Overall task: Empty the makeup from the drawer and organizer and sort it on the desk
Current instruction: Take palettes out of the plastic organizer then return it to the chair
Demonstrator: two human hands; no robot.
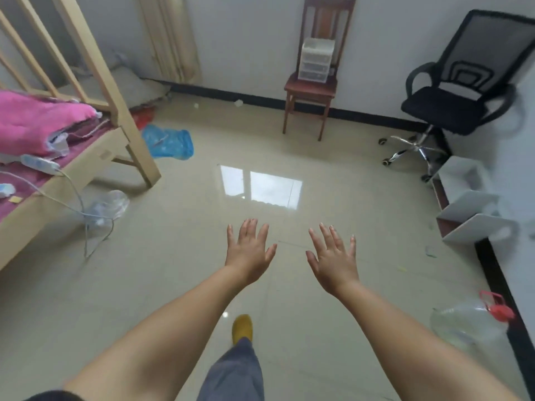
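The organizer (316, 59) sits on the wooden chair (314, 88) at twelve o'clock, well apart from both hands; its contents are probably makeup, too blurred to tell. Left hand (247, 253) and right hand (333, 260) are spread wide, holding nothing. Walking over, a foot could catch the jug (466, 322) at four o'clock.
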